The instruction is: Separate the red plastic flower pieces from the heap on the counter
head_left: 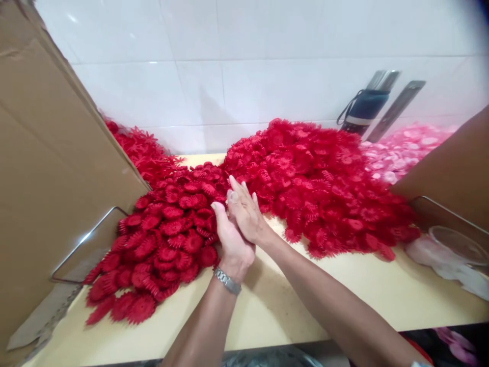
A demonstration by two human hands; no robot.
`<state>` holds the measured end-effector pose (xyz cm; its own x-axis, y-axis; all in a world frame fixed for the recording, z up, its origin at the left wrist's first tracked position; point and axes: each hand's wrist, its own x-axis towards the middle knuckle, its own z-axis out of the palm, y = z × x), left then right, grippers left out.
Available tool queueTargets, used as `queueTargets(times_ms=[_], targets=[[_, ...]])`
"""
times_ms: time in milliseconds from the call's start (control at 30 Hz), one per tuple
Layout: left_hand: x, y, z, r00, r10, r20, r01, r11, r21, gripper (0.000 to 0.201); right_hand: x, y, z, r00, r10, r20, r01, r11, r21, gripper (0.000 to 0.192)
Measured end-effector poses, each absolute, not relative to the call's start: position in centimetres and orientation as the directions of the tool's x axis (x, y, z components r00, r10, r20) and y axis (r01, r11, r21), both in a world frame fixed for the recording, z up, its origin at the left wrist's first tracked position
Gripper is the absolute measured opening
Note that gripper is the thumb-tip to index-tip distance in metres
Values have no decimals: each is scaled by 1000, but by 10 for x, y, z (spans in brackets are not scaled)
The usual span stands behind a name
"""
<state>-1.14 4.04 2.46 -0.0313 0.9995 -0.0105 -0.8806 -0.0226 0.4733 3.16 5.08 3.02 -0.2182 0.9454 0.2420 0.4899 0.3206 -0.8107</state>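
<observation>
As the left hand (234, 243) and right hand (246, 211) meet over the table (282, 316) — right's fingers straight, left's mostly hidden; whether they grip anything, unclear — red discs (168, 229) heap its left; brighter discs (317, 188), its right.

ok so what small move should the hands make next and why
Probably part the right hand from the left hand: they seem to meet palm to palm, hiding anything between, while red flower pieces lie heaped close by on both sides.
</observation>
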Motion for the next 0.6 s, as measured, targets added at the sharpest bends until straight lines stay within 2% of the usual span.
queueTargets(times_ms=[167,333,400,500,567,600], targets=[[-15,40,24,-31,987,-157,-857,55,512,51,31,36,30,-319,877,360,471,476,-743,55],[-6,40,25,27,997,-73,-869,59,492,51,36,64,26,-186,929,319,559,367,-743,52],[-6,42,24,36,983,-183,-871,120,476,41,39,78,27,-157,921,357,547,382,-745,48],[-12,45,20,18,925,-380,-870,202,450,33,47,84,35,-100,956,276,408,293,-865,46],[-19,47,20,19,912,-409,-867,219,448,36,56,79,44,-124,977,171,289,200,-936,43],[-21,48,20,15,917,-399,-866,211,453,39,62,74,47,-149,975,163,262,198,-944,39]])
